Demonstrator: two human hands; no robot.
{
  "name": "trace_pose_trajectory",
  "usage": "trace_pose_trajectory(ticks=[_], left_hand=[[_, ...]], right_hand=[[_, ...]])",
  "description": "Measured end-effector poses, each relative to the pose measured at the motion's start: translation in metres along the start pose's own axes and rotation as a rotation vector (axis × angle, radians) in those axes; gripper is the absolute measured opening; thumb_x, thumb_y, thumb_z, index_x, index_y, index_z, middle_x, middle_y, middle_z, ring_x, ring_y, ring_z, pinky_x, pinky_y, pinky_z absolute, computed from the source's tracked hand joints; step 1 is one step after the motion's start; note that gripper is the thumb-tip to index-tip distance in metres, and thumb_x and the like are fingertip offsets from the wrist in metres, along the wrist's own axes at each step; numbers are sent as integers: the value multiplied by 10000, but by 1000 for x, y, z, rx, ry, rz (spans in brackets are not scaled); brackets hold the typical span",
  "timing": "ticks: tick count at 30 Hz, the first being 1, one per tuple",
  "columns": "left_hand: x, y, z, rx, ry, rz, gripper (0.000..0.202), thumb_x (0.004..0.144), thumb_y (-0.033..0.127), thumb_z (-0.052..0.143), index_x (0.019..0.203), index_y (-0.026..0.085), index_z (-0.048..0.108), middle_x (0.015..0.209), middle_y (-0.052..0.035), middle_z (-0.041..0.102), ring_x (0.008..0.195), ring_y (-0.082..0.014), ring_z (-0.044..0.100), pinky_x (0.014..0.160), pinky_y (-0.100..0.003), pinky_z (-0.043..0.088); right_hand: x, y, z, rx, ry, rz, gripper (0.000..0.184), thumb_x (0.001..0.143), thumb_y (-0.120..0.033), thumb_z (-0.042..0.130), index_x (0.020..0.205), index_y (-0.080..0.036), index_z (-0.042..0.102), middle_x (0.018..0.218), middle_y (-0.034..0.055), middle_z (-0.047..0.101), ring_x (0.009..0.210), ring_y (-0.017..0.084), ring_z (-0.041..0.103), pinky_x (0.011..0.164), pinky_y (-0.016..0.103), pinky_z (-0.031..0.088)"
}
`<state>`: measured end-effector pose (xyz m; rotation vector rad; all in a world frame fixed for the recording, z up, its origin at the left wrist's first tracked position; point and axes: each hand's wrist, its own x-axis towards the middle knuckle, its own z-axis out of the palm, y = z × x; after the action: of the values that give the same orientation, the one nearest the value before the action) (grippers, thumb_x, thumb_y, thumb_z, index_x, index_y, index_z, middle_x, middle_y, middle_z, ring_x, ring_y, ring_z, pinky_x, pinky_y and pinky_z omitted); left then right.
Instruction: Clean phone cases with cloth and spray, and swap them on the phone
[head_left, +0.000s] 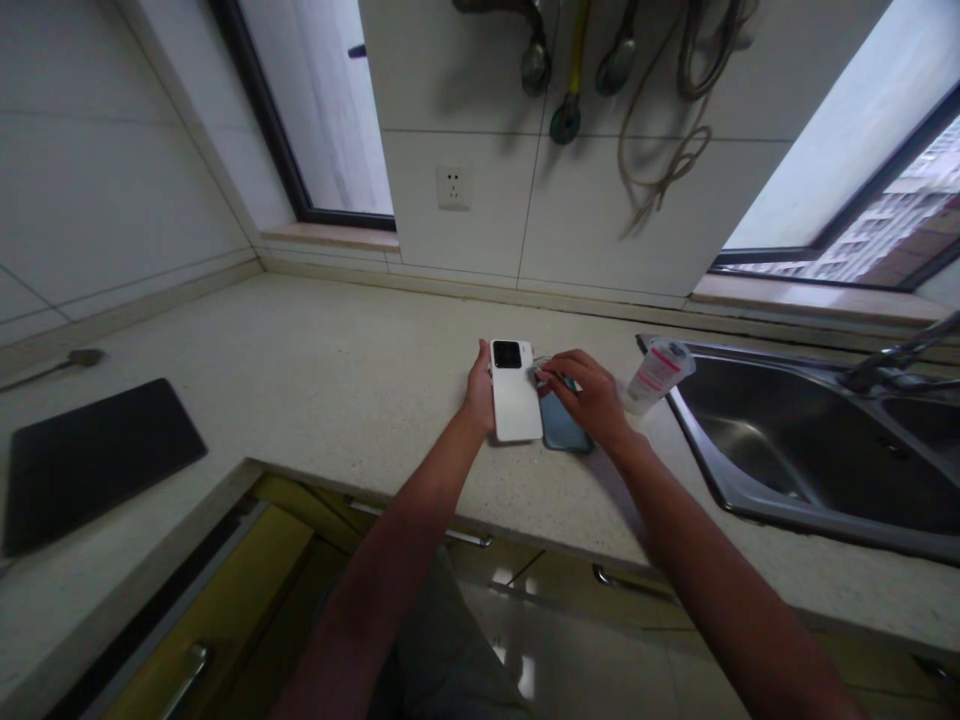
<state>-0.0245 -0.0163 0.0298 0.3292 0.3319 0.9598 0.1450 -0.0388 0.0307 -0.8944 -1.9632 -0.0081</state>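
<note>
A white phone (pixel 514 393) lies back-up on the speckled countertop (pixel 322 370), its black camera block at the far end. My left hand (pixel 478 392) grips its left edge. Beside it on the right lies a dark blue-grey phone or case (pixel 561 427). My right hand (pixel 589 393) rests over that dark piece, fingers curled and pinched at the white phone's right edge; what the fingertips hold is too small to make out.
A white tube with a pink label (pixel 658 372) stands at the steel sink's (pixel 787 450) left rim, tap (pixel 900 358) at right. A black mat (pixel 90 455) and a spoon (pixel 56 365) lie far left. Ladles (pixel 566 70) and rope hang on the wall above a socket (pixel 453 187).
</note>
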Motion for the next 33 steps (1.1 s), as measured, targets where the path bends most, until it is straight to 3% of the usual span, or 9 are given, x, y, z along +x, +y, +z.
trace_pose_trajectory(ticks=[5, 8, 11, 13, 15, 20, 22, 28, 33], left_hand=[[5, -2, -3, 17, 11, -21, 799, 922, 746, 256, 1163, 113, 679, 957, -175, 740, 911, -292, 721, 796, -419, 569], [7, -2, -7, 14, 33, 79, 782, 919, 743, 298, 1182, 107, 669, 1009, -187, 738, 964, -286, 716, 855, -412, 555], [4, -2, -8, 20, 27, 118, 783, 914, 747, 317, 1196, 102, 662, 1046, -198, 733, 1025, -299, 702, 892, -424, 543], [2, -1, -7, 28, 15, 120, 786, 921, 742, 300, 1206, 101, 654, 1053, -200, 732, 1060, -310, 691, 907, -439, 538], [1, 0, -6, 33, 2, 127, 783, 926, 738, 291, 1213, 102, 647, 1054, -197, 731, 1085, -314, 683, 927, -452, 530], [2, 2, -4, 47, 2, 108, 788, 929, 738, 245, 1159, 116, 669, 1039, -185, 736, 1073, -305, 691, 935, -444, 529], [2, 3, -3, 66, 6, 92, 781, 935, 730, 234, 1140, 121, 678, 1035, -178, 739, 1036, -294, 702, 909, -431, 541], [-2, 3, 0, 70, -9, 89, 773, 942, 723, 219, 1093, 120, 680, 1050, -177, 735, 989, -271, 712, 844, -386, 555], [-1, 6, -6, 46, 29, 122, 679, 915, 710, 355, 1096, 131, 660, 999, -153, 731, 870, -252, 712, 760, -378, 551]], right_hand=[[-5, -14, 15, 57, -195, -155, 140, 935, -267, 621, 918, -217, 751, 944, 94, 722, 927, 230, 662, 854, 406, 534], [-4, -28, 12, 231, -445, -233, 137, 938, -257, 638, 892, -208, 757, 872, 62, 741, 822, 181, 681, 797, 344, 535], [-1, -40, 3, 450, -701, -215, 126, 943, -260, 642, 923, -210, 757, 878, 41, 757, 819, 147, 698, 786, 297, 544], [1, -43, -3, 522, -725, -175, 129, 942, -268, 637, 938, -206, 750, 910, 46, 757, 846, 146, 703, 792, 295, 550], [3, -41, -8, 510, -642, -122, 121, 927, -276, 644, 912, -201, 738, 887, 44, 748, 825, 153, 694, 781, 307, 546], [7, -25, -13, 399, -204, 172, 136, 871, -309, 662, 797, -195, 651, 780, 26, 693, 702, 155, 633, 670, 301, 511], [7, -19, -12, 372, -92, 289, 155, 865, -333, 646, 792, -198, 620, 782, 31, 691, 698, 162, 641, 661, 306, 509], [5, -15, -5, 196, -49, 336, 162, 832, -342, 614, 744, -211, 576, 743, 23, 667, 646, 162, 609, 617, 299, 484], [8, -2, -22, -59, 158, 463, 96, 783, -271, 567, 855, -211, 587, 734, 6, 637, 634, 167, 587, 634, 307, 463]])
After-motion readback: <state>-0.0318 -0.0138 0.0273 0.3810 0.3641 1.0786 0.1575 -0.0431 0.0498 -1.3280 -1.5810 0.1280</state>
